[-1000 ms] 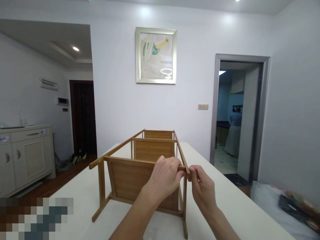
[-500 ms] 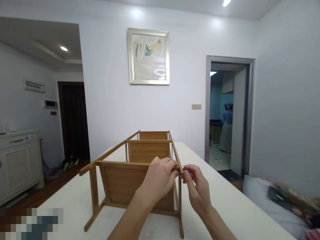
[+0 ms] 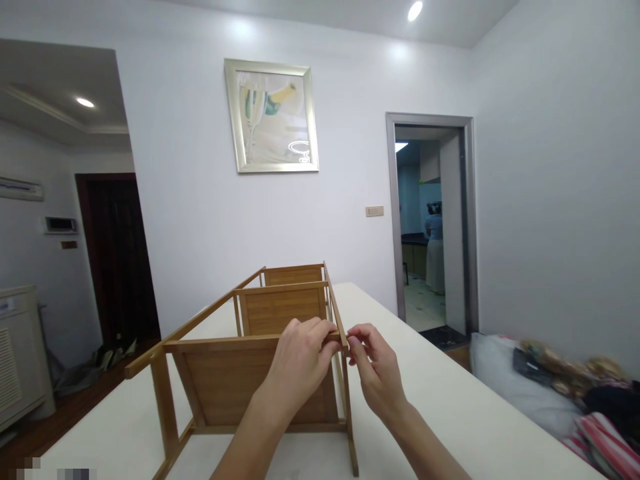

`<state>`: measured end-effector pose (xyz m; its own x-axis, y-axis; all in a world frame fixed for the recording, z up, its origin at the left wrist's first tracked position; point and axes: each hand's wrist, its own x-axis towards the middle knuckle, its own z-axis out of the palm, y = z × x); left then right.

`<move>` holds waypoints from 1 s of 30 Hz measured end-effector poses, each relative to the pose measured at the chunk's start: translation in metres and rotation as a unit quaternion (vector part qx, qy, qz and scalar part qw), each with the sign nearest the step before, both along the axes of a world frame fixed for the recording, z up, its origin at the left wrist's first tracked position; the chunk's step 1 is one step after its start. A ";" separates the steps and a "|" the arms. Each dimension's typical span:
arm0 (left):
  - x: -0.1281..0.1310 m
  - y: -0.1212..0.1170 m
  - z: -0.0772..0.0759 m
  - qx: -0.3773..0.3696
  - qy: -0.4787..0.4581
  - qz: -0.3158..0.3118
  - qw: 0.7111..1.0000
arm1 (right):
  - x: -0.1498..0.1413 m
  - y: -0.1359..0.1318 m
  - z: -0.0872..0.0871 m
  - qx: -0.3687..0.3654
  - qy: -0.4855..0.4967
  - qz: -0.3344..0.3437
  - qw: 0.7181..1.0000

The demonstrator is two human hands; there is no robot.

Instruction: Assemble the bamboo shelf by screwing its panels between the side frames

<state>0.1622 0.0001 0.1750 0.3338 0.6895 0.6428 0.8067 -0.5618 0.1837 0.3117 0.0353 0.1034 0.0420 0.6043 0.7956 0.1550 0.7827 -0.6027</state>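
Observation:
A brown wooden shelf rack (image 3: 260, 370) lies on its side on the white table (image 3: 430, 407), its several panels standing upright one behind another. My left hand (image 3: 303, 357) is closed around the top right corner of the nearest panel, where it meets the long side rail. Just right of that joint, my right hand (image 3: 373, 360) pinches with thumb and forefinger at the outer face of the rail. Whatever is between those fingertips is too small to make out.
Clothes and bags (image 3: 560, 387) are heaped right of the table. A cabinet (image 3: 23, 353) stands at the left. Beyond the table a doorway (image 3: 427, 220) opens to a room where a person (image 3: 434, 247) stands. A framed picture (image 3: 273, 117) hangs on the wall.
The view has turned to the right, so the rack and both hands appear farther left. Both hands keep their places at the rack's corner, with the right fingers slightly shifted.

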 end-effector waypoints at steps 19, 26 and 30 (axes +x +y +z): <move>0.000 -0.002 0.002 -0.019 -0.005 0.001 1.000 | -0.003 -0.001 0.003 0.019 -0.006 -0.030 0.999; 0.000 -0.003 0.003 -0.019 0.000 -0.006 1.000 | -0.003 0.000 0.002 0.003 -0.008 -0.020 1.000; -0.001 -0.003 0.002 -0.018 0.002 -0.007 1.000 | -0.005 0.000 0.003 0.001 -0.011 -0.022 1.000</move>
